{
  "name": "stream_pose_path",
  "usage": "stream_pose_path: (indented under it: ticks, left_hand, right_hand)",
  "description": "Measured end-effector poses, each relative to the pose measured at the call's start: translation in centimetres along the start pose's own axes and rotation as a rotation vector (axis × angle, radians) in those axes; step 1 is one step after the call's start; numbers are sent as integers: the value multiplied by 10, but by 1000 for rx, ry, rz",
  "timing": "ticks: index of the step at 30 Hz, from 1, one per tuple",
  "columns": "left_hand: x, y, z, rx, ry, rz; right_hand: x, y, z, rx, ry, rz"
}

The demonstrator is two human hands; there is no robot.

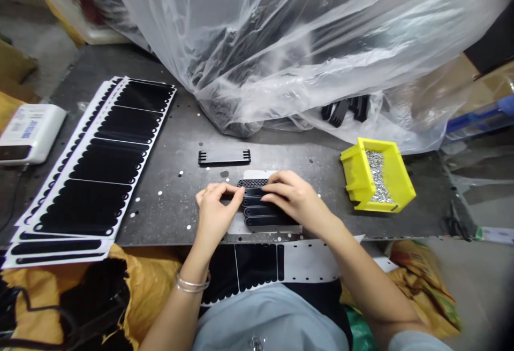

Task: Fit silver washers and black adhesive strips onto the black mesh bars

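Observation:
Several long black plastic pieces [265,212] with rounded ends lie side by side in front of me, on a pale sheet [236,227]. The farthest one shows a lattice-patterned face [252,183]. My left hand [219,206] is closed, thumb and forefinger pinched at the left end of a smooth black strip [252,192] just below the lattice. Over the right part of that strip, my right hand [297,201] is bent with its fingertips on it, covering the right ends of the pieces. A separate black slotted piece [224,157] lies beyond my hands.
Sheets of black strips [108,153] lie at the left, near a white device [32,131]. At the right stands a yellow bin [357,180] of small silvery parts [377,174]. A large clear plastic bag [281,46] covers the back. Another strip sheet [257,265] lies across my lap.

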State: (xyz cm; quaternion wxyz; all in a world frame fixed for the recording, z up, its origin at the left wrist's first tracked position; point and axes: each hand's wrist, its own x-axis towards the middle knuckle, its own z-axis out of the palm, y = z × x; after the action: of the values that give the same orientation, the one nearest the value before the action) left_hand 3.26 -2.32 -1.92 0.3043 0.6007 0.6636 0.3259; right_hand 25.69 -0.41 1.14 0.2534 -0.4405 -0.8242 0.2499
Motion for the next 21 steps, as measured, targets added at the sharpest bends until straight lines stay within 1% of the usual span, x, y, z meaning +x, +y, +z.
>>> stream_pose_path:
  ticks: [3,5,8,12,15,18,21]
  left_hand:
    - [1,-1,1,-9,-1,1]
    - [2,-2,1,-26,6,2]
    - [4,-4,2,-45,14,0]
    - [4,-4,1,-47,3,3]
    - [2,-3,1,-44,-2,-1]
    - [3,-5,2,-41,0,4]
    - [6,-9,3,-42,1,19]
  right_hand:
    - [-15,15,-19,116,48,166]
    - [-22,23,-23,173,88,196]
    - [-27,31,-20,196,128,163]
    - [-30,32,-16,211,128,136]
    - [-35,32,-11,143,158,78]
    - [-38,33,-3,52,226,15]
    - [-37,35,1,32,256,1]
